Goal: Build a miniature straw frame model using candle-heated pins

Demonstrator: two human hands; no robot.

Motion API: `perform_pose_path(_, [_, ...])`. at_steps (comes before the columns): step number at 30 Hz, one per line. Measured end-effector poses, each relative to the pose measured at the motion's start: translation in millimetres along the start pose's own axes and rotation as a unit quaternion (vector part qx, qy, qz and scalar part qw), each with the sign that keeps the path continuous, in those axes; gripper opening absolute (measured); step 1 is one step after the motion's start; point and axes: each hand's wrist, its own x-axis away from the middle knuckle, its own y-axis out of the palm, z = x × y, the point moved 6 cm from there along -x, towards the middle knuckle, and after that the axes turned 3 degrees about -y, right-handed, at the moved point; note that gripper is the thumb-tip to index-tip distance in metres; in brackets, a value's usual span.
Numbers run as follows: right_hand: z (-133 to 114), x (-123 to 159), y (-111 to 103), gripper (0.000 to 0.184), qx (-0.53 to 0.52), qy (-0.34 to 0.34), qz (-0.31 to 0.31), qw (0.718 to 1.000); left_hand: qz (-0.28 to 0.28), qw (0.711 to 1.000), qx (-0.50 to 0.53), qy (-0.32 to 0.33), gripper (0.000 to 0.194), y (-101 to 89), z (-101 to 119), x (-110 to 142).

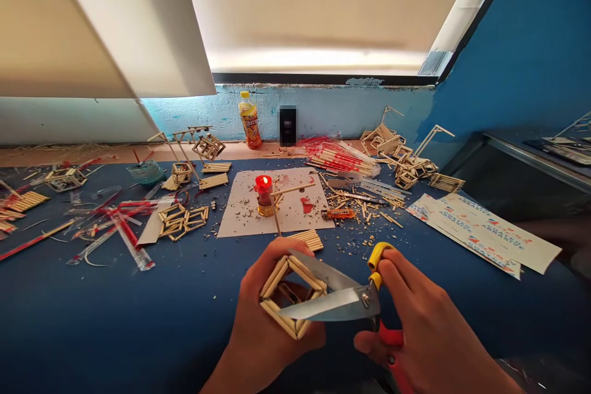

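My left hand (pixel 270 332) is wrapped round a small lantern-like frame of thin wooden sticks (pixel 276 275), its open polygon end facing me. In my right hand (pixel 415 301) are scissors (pixel 339 305) with yellow and red handles. Their blades are spread apart and reach across the stick frame, one tip over its lower edge and the other near its top. Just beyond my left hand lies a small raft of sticks (pixel 307 239). Behind it a lit red candle (pixel 264 188) stands on a white sheet (pixel 240 215), with a stick arm beside it.
An orange lighter (pixel 339 213) lies by the sheet's right edge. Stick scraps and metal blades (pixel 383 188) are scattered behind it. Abrasive paper strips (pixel 489 228) lie right, plastic wrappers (pixel 127 228) left. A drink bottle (pixel 250 120) and finished stick models (pixel 410 163) stand at the back.
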Motion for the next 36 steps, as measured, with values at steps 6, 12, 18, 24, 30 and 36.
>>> perform_pose_path(6, [2, -4, -1, 0.046, -0.014, 0.003, -0.015, 1.000, 0.005, 0.999, -0.040, 0.017, 0.049, 7.1, 14, -3])
perform_pose_path(12, [2, -6, 2, 0.040, -0.033, 0.006, -0.017, 0.999, 0.008, 0.996, -0.076, 0.039, 0.055, 2.3, 5, -1])
perform_pose_path(18, [2, -8, 1, 0.040, -0.002, 0.000, 0.001, 1.000, 0.042, 0.986, -0.118, 0.109, 0.060, 2.0, 10, -1])
perform_pose_path(24, [0, -11, 0, 0.042, -0.009, -0.010, -0.008, 1.000, 0.050, 0.973, -0.120, 0.190, 0.059, 5.1, 19, -1])
perform_pose_path(30, [0, -11, -1, 0.038, 0.005, -0.018, 0.001, 1.000, 0.051, 0.976, -0.120, 0.176, 0.057, 3.4, 20, -1])
perform_pose_path(36, [-2, -7, -4, 0.030, 0.041, -0.038, 0.074, 0.996, 0.067, 0.979, -0.141, 0.131, 0.056, 4.6, 6, 3])
